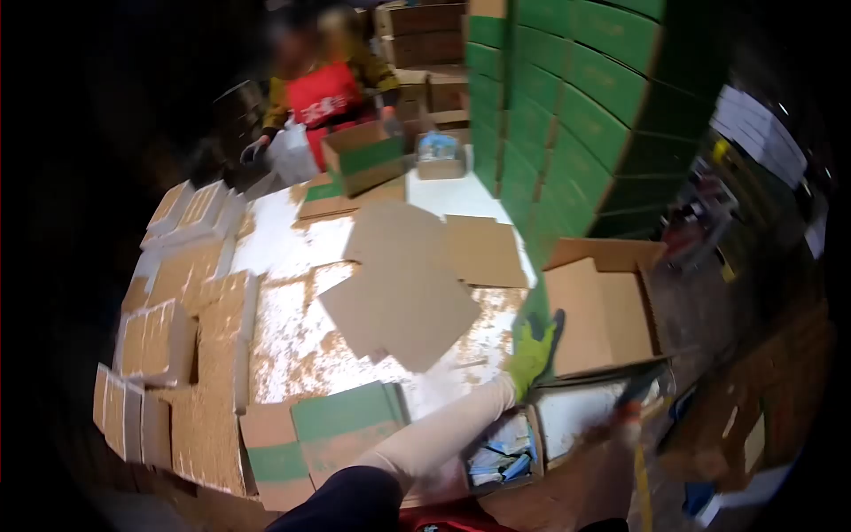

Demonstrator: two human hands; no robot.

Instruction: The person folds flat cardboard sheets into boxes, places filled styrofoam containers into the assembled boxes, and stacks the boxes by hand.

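Observation:
An open cardboard box (598, 310) with a green outer side stands tilted towards me at the right edge of the table, its brown inside showing. My left hand (532, 350), in a yellow-green glove with dark fingertips, is at the box's left wall, thumb by the rim and the other fingers along the outer side. My right hand (631, 408), dark-gloved with an orange cuff, is below the box's near right corner. Motion smears its fingers, so its grip is unclear. Beneath my left forearm sits a small carton (505, 457) of blue-and-white packets.
Flat cardboard sheets (403, 293) lie on the white table (279, 328). White-edged blocks (155, 341) line its left side; a folded green-and-brown carton (346, 426) lies nearest me. Stacked green boxes (567, 106) rise at the back right. A person in a red apron (324, 97) stands opposite.

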